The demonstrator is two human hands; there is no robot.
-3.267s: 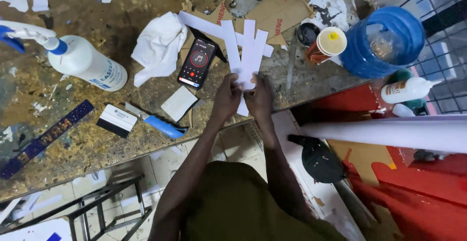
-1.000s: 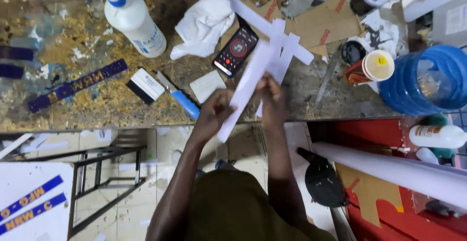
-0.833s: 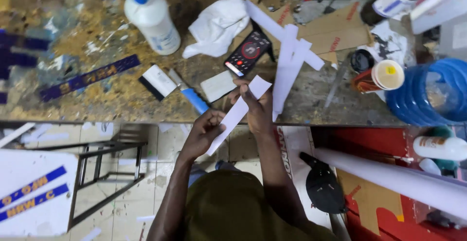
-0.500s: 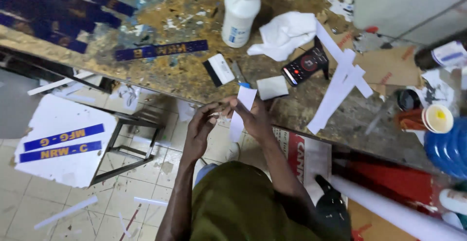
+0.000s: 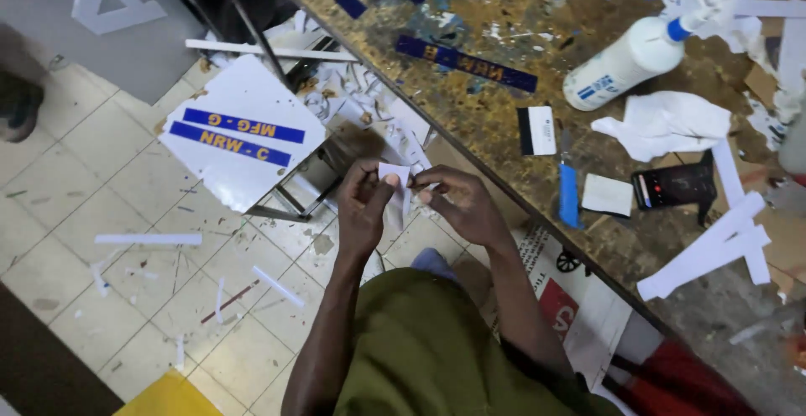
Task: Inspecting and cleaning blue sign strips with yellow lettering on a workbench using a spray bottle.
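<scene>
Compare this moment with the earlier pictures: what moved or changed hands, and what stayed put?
The long white strip that both hands held over the bench edge is gone from them; the left hand and right hand now pinch only a small white paper piece, away from the bench, above the tiled floor. The spray bottle, phone and white cloth lie on the workbench as before.

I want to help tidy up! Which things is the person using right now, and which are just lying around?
In use:
- left hand
- right hand
- small white strip, pinched between both hands

Just lying about:
- spray bottle
- crumpled white cloth
- phone
- blue knife
- white board with blue labels on the floor
</scene>
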